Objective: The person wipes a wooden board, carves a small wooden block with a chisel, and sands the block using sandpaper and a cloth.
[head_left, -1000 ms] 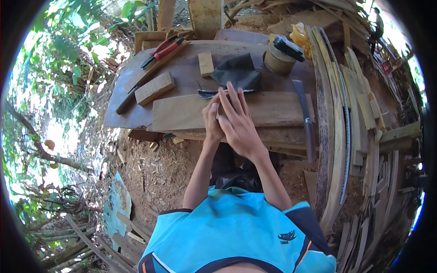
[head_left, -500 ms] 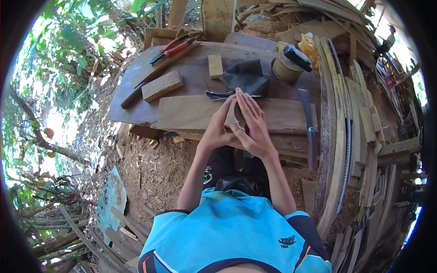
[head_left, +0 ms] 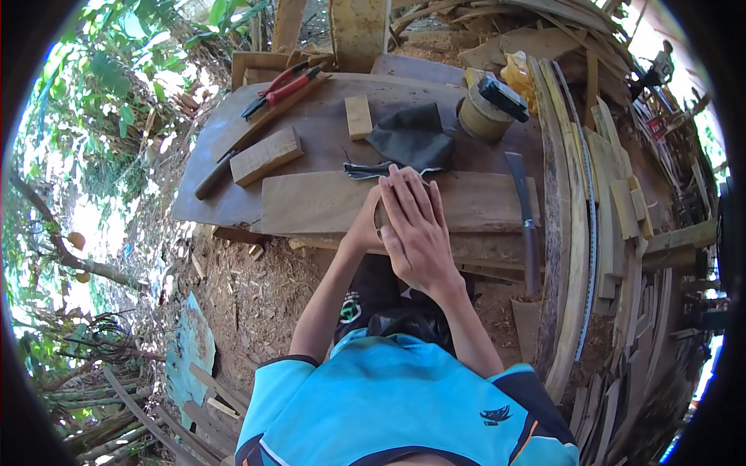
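Note:
My right hand (head_left: 417, 234) lies flat with its fingers stretched out, pressed over my left hand (head_left: 363, 226) just above the near edge of the bench. Between the palms is a brown sheet (head_left: 380, 217), folded or curved; only a sliver shows, and I cannot make out its material. Most of my left hand's fingers are hidden behind the right. Beneath and beyond both hands stretches a flat wooden board (head_left: 307, 203). A dark grey cloth-like piece (head_left: 412, 138) lies crumpled just past my fingertips, near a dark strip with a pale edge (head_left: 365, 171).
On the bench (head_left: 198, 175) are two wooden blocks (head_left: 266, 156) (head_left: 358, 117), red-handled pliers (head_left: 291, 84) and a dark-handled tool (head_left: 215, 175). A long-bladed knife (head_left: 530, 233) lies at the right, below a round container (head_left: 482, 118). Long planks (head_left: 558, 233) stand along the right side.
My right hand has turned and flattened over my left, covering most of the brown sheet that showed between the palms. The whole view has shifted slightly.

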The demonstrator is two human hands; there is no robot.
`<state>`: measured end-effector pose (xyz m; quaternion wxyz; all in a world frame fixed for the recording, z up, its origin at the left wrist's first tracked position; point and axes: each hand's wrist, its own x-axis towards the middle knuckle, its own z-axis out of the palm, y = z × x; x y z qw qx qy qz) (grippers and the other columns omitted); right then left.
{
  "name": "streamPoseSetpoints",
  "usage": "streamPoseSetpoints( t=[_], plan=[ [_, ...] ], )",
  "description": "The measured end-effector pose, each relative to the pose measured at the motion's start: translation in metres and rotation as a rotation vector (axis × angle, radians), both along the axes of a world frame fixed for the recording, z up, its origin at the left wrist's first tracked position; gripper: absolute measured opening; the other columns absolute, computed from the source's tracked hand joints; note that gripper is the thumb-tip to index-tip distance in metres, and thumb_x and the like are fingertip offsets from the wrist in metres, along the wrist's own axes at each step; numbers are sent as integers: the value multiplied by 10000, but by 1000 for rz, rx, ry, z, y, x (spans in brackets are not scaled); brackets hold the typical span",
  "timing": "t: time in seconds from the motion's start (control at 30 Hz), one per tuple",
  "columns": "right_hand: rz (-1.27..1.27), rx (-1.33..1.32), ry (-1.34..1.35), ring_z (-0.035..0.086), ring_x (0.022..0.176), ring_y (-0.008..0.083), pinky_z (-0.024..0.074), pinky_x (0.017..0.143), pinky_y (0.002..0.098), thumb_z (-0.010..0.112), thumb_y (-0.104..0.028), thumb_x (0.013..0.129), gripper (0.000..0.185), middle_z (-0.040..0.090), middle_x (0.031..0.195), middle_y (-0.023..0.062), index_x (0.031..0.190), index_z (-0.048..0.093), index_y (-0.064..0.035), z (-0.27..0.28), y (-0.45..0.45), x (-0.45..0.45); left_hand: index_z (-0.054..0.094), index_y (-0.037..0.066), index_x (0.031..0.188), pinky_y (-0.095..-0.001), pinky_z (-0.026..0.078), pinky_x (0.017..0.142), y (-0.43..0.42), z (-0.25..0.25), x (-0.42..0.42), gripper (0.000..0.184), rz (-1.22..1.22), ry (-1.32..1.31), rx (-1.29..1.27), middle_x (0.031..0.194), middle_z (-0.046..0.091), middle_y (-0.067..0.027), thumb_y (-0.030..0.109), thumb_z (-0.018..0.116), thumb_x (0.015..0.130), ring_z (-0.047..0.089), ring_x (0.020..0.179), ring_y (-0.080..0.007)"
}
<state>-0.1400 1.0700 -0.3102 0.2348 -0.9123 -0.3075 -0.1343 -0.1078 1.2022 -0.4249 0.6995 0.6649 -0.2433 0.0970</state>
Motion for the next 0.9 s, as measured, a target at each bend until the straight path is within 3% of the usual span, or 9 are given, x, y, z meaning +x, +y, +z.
streamPoseSetpoints(
  t=[0.07,0.1,0.2,0.33,0.43,0.57,0.7,0.77,0.9],
  plan=[
    [29,53,19,269,1349,292,112,1128,436,404,-253,883,555,338,1434,149,1377,349,-7,4,2,6,365,7,1315,-376,342,1020,-1,-3,-2,850,-51,79,-39,1355,414,-151,252,792,623,416,1244,-251],
    [13,40,-41,246,1358,317,122,1127,435,421,-220,878,560,309,1444,175,1382,331,4,8,5,21,358,-12,1316,-373,338,1020,-5,36,-6,911,5,269,33,1355,412,-146,287,812,586,409,1246,-248],
    [-89,119,-1,212,1371,335,133,1126,433,443,-205,870,581,282,1452,199,1384,307,31,3,-5,22,366,-19,1318,-369,344,1015,0,46,4,887,-213,137,131,1331,445,-146,269,798,598,433,1226,-247],
    [-36,86,30,202,1374,338,151,1123,432,468,-226,861,611,287,1444,213,1374,298,59,5,0,1,383,-10,1329,-368,352,1013,-2,15,-13,806,-4,68,-123,1311,486,-153,222,743,646,462,1220,-233],
    [-77,93,4,201,1370,346,137,1125,431,451,-234,871,615,269,1455,205,1385,277,56,10,12,21,319,0,1370,-385,315,1049,10,14,-7,901,-181,224,233,1399,387,-155,265,767,635,380,1296,-248],
    [-108,8,195,216,1360,348,146,1118,436,434,-253,882,607,274,1452,205,1384,283,54,0,14,-15,327,13,1369,-391,315,1049,5,0,-4,880,-81,229,-76,1396,380,-153,284,757,651,371,1298,-258],
    [-156,134,-22,219,1362,343,143,1122,439,427,-275,881,606,274,1452,204,1375,310,56,10,20,25,353,16,1356,-388,329,1034,8,1,-4,841,-113,264,-56,1367,407,-150,297,741,665,393,1274,-261],
    [-109,-92,276,230,1357,347,151,1120,440,435,-279,878,608,277,1450,210,1370,316,57,24,13,-5,367,18,1350,-386,336,1026,10,2,-5,822,-114,250,-66,1353,420,-149,304,732,672,404,1261,-262],
    [-80,124,-20,248,1353,330,163,1118,430,501,-368,841,683,316,1419,233,1348,345,63,5,12,19,393,21,1337,-383,350,1011,11,8,-4,785,-158,268,-50,1324,446,-146,318,716,686,426,1237,-265]
  ],
)
